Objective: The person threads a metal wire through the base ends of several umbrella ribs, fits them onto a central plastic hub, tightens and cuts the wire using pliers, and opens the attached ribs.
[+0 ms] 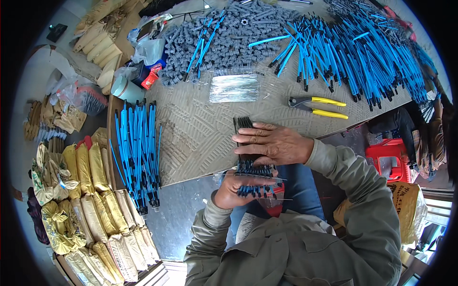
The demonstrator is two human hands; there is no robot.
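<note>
In front of my lap is a bundle of thin black rods (242, 125) with blue parts at its near end. My left hand (229, 189) is closed around the near part of the bundle from the left. My right hand (274, 144) lies over the top of the rods, its fingers stretched across them to the left edge and its thumb a little nearer me. Thin pale wires (267, 177) cross the bundle by my left hand; how they are fastened cannot be seen. Beyond my hands lie a stack of silvery wires (234, 87) and cutting pliers with yellow handles (327, 100).
A grey ribbed parts heap (205, 47) covers the table's far side. Blue black-tipped rods (377, 57) are piled at the far right, more blue rods (136, 148) at the left edge. A pale green cup (125, 89) stands far left. Yellow packets (93, 167) fill the left side.
</note>
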